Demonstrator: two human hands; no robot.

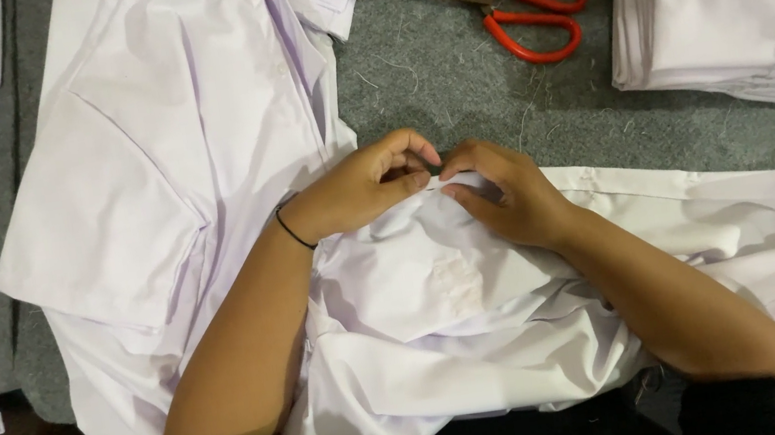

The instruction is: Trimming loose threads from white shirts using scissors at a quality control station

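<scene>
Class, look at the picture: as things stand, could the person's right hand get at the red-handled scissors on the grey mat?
Probably yes. The scissors lie in the open on the grey mat, beyond the right hand, with only bare mat between. But that hand and the left hand both pinch the white shirt, so it must let go first.

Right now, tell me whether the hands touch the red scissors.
Apart. The head view shows both hands pinching the white shirt, grey mat between them and the scissors.
</scene>
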